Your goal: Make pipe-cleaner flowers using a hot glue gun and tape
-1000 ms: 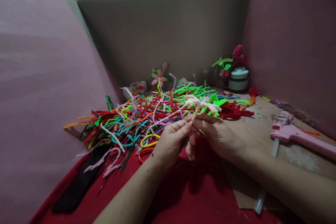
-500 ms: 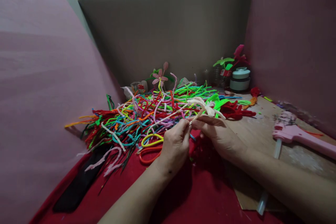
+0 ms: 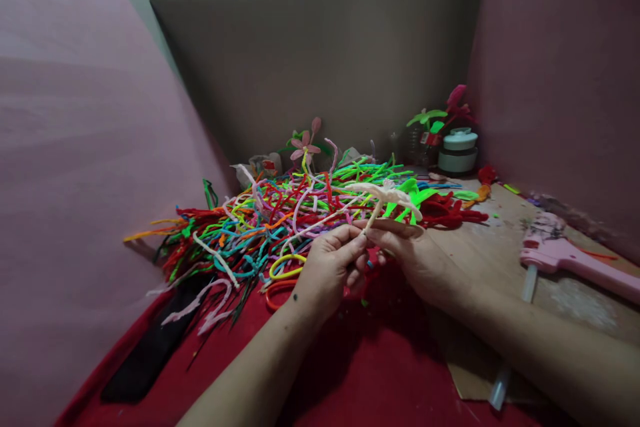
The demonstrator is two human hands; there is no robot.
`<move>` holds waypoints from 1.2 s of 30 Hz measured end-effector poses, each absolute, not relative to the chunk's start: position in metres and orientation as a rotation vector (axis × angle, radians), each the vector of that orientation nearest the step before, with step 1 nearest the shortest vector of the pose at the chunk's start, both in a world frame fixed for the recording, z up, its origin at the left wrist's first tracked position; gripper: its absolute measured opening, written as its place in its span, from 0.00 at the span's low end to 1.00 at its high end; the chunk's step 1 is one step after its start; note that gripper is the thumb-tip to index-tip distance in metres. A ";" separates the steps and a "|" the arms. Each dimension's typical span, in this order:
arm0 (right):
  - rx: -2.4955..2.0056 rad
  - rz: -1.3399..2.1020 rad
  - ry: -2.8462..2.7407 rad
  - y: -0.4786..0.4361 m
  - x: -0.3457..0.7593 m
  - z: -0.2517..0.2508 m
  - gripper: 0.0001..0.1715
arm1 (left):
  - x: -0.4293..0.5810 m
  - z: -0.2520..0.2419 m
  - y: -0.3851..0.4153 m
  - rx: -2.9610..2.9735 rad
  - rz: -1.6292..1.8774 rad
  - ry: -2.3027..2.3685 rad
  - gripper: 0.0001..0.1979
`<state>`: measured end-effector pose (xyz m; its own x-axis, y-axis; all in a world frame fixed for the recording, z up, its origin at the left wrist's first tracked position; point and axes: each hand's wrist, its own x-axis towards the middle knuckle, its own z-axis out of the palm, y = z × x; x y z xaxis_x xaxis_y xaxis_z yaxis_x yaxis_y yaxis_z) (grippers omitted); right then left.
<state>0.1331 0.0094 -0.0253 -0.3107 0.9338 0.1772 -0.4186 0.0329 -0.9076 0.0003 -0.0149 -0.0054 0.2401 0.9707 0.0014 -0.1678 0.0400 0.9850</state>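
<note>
I read this as the stem (image 3: 371, 219) of the cream pipe-cleaner flower (image 3: 384, 194) being twisted, the bloom held up just over the near edge of the coloured pipe-cleaner pile (image 3: 260, 220); a further turn would call for a firm grip low down. The left hand (image 3: 327, 267) and right hand (image 3: 420, 259) meet fingertip to fingertip, both pinching the stem, forearms angled inward

Pink glue gun (image 3: 555, 253) right; white jar (image 3: 457, 151) behind.

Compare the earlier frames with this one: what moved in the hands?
The cream pipe-cleaner flower tipped right, then swung back upright. The left hand and right hand still pinch its stem; nothing let go. The pipe-cleaner pile and pink glue gun stayed put.
</note>
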 end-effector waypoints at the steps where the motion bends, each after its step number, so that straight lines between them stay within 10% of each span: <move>1: -0.600 1.567 -1.150 0.010 0.133 -0.027 0.11 | 0.000 -0.006 -0.015 1.152 1.079 0.874 0.09; 36: -0.357 1.762 -1.038 0.017 0.132 -0.038 0.08 | -0.006 -0.002 -0.014 1.224 0.965 0.782 0.10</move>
<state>0.1321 0.0167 -0.0376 -0.4404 0.8702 0.2207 -0.6150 -0.1134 -0.7803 -0.0060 -0.0139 -0.0024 0.4057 0.9139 0.0132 -0.1762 0.0640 0.9823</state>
